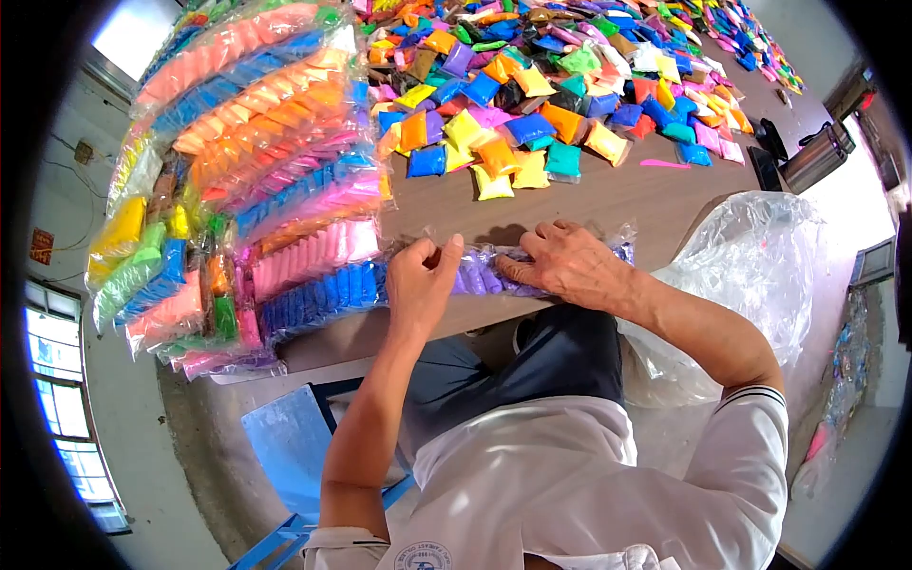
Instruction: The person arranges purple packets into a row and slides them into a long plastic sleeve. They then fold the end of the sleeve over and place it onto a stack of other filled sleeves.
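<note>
A clear bag with a row of purple packets [475,274] lies along the table's near edge. My left hand [423,280] is at the bag's left end, its thumb and index finger pressed together; what they pinch is too small to make out. On the bag's right part rests my right hand [575,266], fingers curled over the purple packets and the plastic. Just left of my left hand is a bagged row of blue packets [323,296], with a bagged row of pink packets [318,252] behind it.
Stacked bags of orange packets [275,114] and other colours rise at the left. Loose colourful packets [513,123] cover the back of the table [627,204]. Clear plastic bags [750,275] lie at the right, near a metal flask [819,157]. A blue chair [290,442] stands below.
</note>
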